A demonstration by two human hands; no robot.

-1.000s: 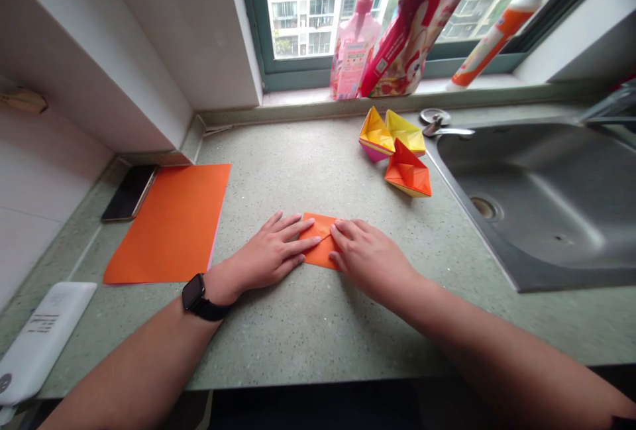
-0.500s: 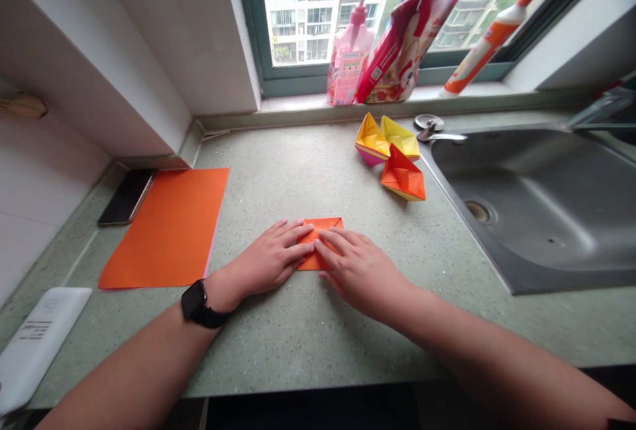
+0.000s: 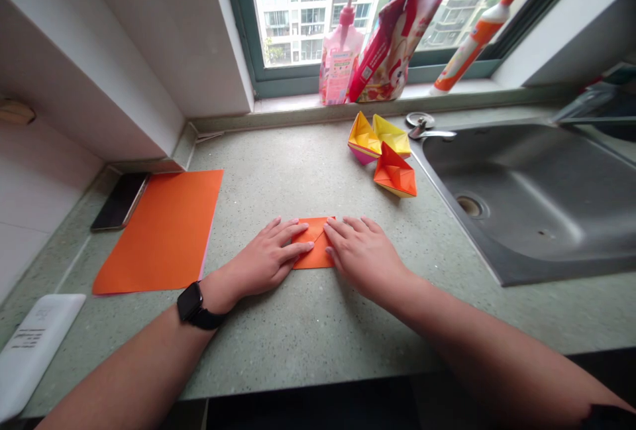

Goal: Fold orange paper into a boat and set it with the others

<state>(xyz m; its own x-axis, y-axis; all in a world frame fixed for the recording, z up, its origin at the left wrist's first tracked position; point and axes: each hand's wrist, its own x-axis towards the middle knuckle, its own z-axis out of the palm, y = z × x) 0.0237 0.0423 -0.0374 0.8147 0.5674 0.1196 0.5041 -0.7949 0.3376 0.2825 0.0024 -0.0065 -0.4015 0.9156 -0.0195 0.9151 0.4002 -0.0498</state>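
Note:
A small folded orange paper (image 3: 314, 251) lies flat on the green speckled countertop (image 3: 298, 337) in the middle of the view. My left hand (image 3: 265, 258) rests on its left side with fingers stretched out flat, a black watch on the wrist. My right hand (image 3: 365, 254) presses on its right side, fingers also flat and slightly spread. Both hands cover most of the paper; only its middle strip shows.
A stack of orange sheets (image 3: 161, 231) lies to the left beside a dark phone (image 3: 119, 201). Three folded paper boats (image 3: 382, 155) sit by the steel sink (image 3: 536, 198). A pink pump bottle (image 3: 340, 59), a red pouch (image 3: 395, 36) and an orange-capped bottle (image 3: 464, 49) stand on the sill. A white device (image 3: 32, 350) lies at the near left.
Both hands have stayed on the folded paper; my right fingers slid a little across it and the visible part of the paper has shrunk. The view has shifted slightly.

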